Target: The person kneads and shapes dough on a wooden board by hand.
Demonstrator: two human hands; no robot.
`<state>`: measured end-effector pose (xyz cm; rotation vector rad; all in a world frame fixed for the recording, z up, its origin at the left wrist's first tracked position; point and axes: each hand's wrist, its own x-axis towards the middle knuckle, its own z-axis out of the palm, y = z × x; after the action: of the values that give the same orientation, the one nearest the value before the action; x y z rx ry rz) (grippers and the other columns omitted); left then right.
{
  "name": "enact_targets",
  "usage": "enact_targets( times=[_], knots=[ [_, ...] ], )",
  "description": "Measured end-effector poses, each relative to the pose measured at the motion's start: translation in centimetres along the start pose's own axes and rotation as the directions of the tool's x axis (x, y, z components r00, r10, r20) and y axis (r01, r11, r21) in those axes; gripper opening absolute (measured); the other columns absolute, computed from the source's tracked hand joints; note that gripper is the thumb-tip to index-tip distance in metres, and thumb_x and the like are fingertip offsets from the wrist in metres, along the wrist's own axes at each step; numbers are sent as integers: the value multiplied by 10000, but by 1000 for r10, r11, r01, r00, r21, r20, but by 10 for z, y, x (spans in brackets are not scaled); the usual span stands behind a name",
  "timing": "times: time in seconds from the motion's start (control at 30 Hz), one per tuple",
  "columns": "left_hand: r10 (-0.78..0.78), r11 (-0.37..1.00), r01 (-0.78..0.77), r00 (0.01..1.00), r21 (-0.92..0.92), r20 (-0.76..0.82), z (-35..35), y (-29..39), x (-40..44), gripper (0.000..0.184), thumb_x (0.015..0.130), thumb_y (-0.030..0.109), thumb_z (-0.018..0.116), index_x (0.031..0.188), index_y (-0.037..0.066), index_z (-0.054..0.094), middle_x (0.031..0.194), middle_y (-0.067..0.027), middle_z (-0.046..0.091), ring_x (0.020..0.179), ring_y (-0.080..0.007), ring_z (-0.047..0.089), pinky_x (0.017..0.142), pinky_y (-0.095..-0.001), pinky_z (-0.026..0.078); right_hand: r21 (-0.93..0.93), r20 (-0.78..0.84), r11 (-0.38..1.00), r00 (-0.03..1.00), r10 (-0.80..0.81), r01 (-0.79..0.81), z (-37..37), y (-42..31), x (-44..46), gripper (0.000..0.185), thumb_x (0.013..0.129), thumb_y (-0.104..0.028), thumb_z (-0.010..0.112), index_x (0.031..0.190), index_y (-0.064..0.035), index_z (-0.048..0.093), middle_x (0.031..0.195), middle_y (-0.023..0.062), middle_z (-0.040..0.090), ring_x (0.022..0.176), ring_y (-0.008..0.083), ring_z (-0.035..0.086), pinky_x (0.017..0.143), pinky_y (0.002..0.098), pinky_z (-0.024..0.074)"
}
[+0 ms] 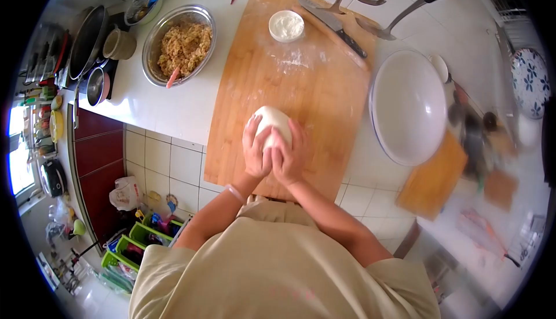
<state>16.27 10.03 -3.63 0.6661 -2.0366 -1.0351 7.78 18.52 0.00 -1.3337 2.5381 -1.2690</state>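
Note:
A smooth white ball of dough (273, 117) rests on the wooden board (243, 93), near its front edge. My left hand (255, 148) wraps round the dough's left side, and my right hand (289, 151) cups its right side. Both thumbs meet on top at the near end, and the two palms almost touch. The dough's underside is hidden. Farther up the board, a small white bowl of flour (286, 26) stands beside a dusting of loose flour (289, 61).
A metal bowl of minced filling (184, 49) with a pink-handled utensil stands left of the board. A knife (333, 24) and a rolling pin (341, 46) lie at the board's far right. To the right are a large white basin (408, 107) and a smaller wooden board (431, 174).

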Motion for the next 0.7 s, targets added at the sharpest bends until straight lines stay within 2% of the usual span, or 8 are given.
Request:
enact_targets(
  times=[0.17, 0.43, 0.5, 0.53, 0.6, 0.63, 0.67, 0.7],
  knots=[
    [9, 995, -11, 1000, 101, 15, 7, -27, -7, 535, 983, 450, 414, 1318, 65, 573, 1475, -272, 464, 1356, -483, 446, 1142, -605, 291, -46, 11, 994, 995, -96, 96, 20, 25, -2, 418, 983, -409, 454, 1269, -224, 695, 1465, 213, 496, 1341, 418, 462, 1134, 583, 256],
    [14, 992, -19, 999, 122, 43, 28, -28, 85, 518, 924, 416, 512, 1296, 69, 611, 1406, -233, 540, 1244, -447, 536, 1036, -505, 422, 56, -71, 998, 997, 35, -31, 36, 54, 72, 473, 967, -407, 450, 1328, -164, 637, 1388, 228, 535, 1194, 438, 532, 1021, 573, 382],
    [-149, 976, 126, 981, 177, 125, 31, -22, 106, 470, 953, 373, 550, 1286, 47, 607, 1359, -229, 568, 1242, -420, 538, 1031, -485, 434, 5, -119, 999, 992, 34, -34, 44, 63, 92, 451, 954, -355, 496, 1329, -141, 625, 1324, 211, 582, 1157, 412, 562, 984, 513, 430],
    [-134, 979, 113, 984, 169, 119, 35, -21, 118, 470, 953, 373, 550, 1286, 47, 607, 1359, -229, 568, 1242, -420, 538, 1031, -485, 434, 43, -134, 992, 984, 121, -116, 50, 70, 100, 417, 958, -330, 517, 1306, -129, 630, 1286, 192, 606, 1130, 390, 581, 967, 487, 448],
    [-419, 890, 346, 878, 298, 231, 40, -21, 138, 545, 898, 409, 641, 1331, 79, 612, 1334, -154, 596, 1215, -373, 552, 1012, -454, 452, 79, -148, 979, 969, 200, -190, 49, 70, 113, 384, 961, -304, 539, 1282, -117, 636, 1248, 174, 629, 1103, 368, 600, 949, 461, 467],
    [-411, 894, 342, 883, 290, 227, 41, -25, 141, 545, 898, 409, 641, 1331, 79, 612, 1334, -154, 596, 1215, -373, 552, 1012, -454, 452, 202, -71, 919, 931, 359, -339, 44, 69, 120, 353, 969, -297, 556, 1256, -112, 642, 1228, 161, 642, 1083, 356, 612, 939, 444, 476],
    [-364, 931, 364, 915, 32, 175, 44, -34, 145, 531, 915, 401, 633, 1346, 91, 608, 1321, -155, 601, 1227, -366, 549, 1018, -462, 452, 313, 22, 824, 871, 490, -472, 38, 67, 127, 323, 976, -290, 573, 1231, -107, 648, 1209, 148, 654, 1063, 344, 624, 930, 428, 485],
    [-326, 911, 344, 938, -227, 115, 43, -38, 150, 517, 932, 393, 625, 1360, 104, 604, 1308, -156, 605, 1238, -358, 546, 1023, -469, 452, 318, 12, 831, 878, 478, -457, 30, 62, 122, 323, 976, -290, 573, 1231, -107, 648, 1209, 148, 654, 1063, 344, 624, 930, 428, 485]
  ],
)
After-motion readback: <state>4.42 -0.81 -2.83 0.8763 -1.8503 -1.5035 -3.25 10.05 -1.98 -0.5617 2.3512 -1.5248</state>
